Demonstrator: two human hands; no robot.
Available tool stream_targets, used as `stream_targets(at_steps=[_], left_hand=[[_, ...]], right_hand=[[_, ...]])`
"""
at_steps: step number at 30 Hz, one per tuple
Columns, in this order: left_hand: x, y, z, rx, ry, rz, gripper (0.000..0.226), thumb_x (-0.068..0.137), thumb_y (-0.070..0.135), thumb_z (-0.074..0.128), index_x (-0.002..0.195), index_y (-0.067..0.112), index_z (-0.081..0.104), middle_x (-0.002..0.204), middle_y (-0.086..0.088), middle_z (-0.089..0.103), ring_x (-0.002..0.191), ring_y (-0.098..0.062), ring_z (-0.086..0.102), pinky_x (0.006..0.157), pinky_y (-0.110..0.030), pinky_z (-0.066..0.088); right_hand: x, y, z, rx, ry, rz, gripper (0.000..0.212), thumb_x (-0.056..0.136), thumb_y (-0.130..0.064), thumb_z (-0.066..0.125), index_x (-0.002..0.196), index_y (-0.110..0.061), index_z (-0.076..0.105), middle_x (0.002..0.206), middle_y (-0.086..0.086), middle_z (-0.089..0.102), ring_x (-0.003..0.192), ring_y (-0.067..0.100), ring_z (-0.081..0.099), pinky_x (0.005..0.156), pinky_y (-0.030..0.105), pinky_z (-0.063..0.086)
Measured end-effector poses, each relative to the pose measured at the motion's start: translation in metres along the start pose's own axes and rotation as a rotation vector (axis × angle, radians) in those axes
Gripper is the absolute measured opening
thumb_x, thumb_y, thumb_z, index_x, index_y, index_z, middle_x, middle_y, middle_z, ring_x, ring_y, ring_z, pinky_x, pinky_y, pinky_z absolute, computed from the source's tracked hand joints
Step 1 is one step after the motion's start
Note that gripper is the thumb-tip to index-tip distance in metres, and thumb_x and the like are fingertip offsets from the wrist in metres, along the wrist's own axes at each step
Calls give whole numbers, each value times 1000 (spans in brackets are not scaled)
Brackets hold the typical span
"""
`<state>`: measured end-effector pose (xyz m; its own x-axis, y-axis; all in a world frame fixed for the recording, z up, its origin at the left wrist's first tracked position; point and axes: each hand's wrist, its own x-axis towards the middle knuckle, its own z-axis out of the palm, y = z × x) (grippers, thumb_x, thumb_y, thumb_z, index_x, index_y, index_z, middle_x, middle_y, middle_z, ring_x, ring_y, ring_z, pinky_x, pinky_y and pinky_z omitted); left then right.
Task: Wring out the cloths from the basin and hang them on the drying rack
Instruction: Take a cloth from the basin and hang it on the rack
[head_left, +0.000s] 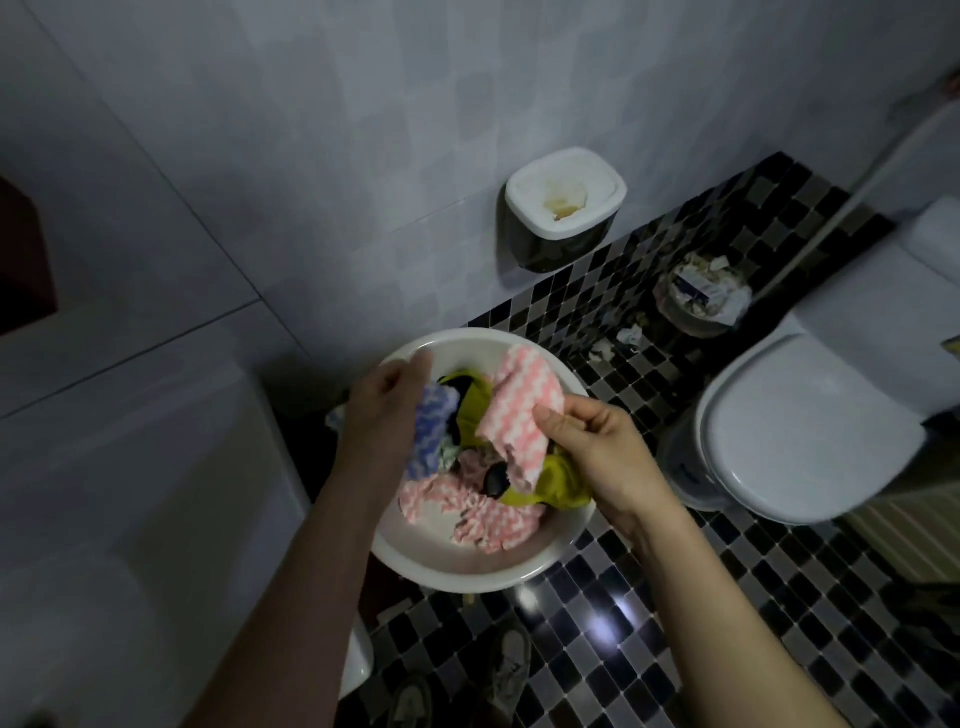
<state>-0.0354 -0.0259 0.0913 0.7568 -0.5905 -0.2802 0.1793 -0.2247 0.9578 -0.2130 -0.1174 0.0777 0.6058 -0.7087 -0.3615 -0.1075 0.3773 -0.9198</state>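
A white round basin (447, 564) sits on the tiled floor below me, full of wet cloths. My left hand (382, 415) reaches over its left rim and holds a blue-and-white wavy cloth (434, 434). My right hand (597, 452) pinches a pink-and-white wavy cloth (519, 410) and lifts it above the pile. Under it lie a yellow-green cloth (558, 486), something dark, and another pink-and-white cloth (488, 514) at the basin's front. No drying rack is in view.
A white toilet (810, 421) stands at the right, with a full waste bin (698, 299) behind it. A white-lidded box (563, 205) hangs on the tiled wall. A white appliance or cabinet (130, 493) fills the left side. My shoes (511, 670) stand on the black mosaic floor.
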Motion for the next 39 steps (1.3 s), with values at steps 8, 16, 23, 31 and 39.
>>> stream_targets(at_steps=[8, 16, 23, 31, 39], left_hand=[[-51, 41, 31, 124, -374, 139, 35, 81, 11, 75, 72, 15, 42, 57, 11, 54, 48, -1, 49, 47, -19, 43], [-83, 63, 21, 299, -606, 394, 25, 95, 13, 58, 104, 35, 65, 111, 12, 67, 107, -6, 61, 89, -20, 48], [-127, 66, 5, 214, -684, 332, 33, 78, 28, 79, 71, 4, 59, 60, -8, 54, 57, -17, 49, 55, -28, 40], [-220, 56, 31, 464, -1078, 544, 17, 85, 17, 71, 98, 28, 75, 94, 17, 71, 90, 5, 64, 86, -19, 49], [-305, 48, 64, 501, -1202, 944, 17, 74, 27, 81, 88, 29, 71, 88, 16, 63, 84, 3, 57, 75, -6, 40]], right_hand=[[-44, -41, 7, -362, -105, -180, 27, 85, -27, 72, 93, -1, 70, 90, 26, 69, 84, 46, 64, 82, 52, 54], [-138, -66, 13, -400, 67, -160, 19, 83, -15, 73, 101, -10, 74, 97, 15, 74, 90, 26, 70, 86, 42, 57], [-221, -54, 7, -21, 441, -279, 18, 86, 7, 62, 92, -7, 70, 84, 10, 69, 80, 18, 63, 74, 27, 55], [-312, -25, 1, 174, 652, -432, 31, 84, 14, 58, 103, -9, 66, 87, 8, 66, 79, 14, 62, 70, 23, 53], [-389, -5, -16, 202, 783, -500, 35, 83, 22, 46, 92, -9, 59, 96, 13, 62, 89, 22, 58, 69, 28, 52]])
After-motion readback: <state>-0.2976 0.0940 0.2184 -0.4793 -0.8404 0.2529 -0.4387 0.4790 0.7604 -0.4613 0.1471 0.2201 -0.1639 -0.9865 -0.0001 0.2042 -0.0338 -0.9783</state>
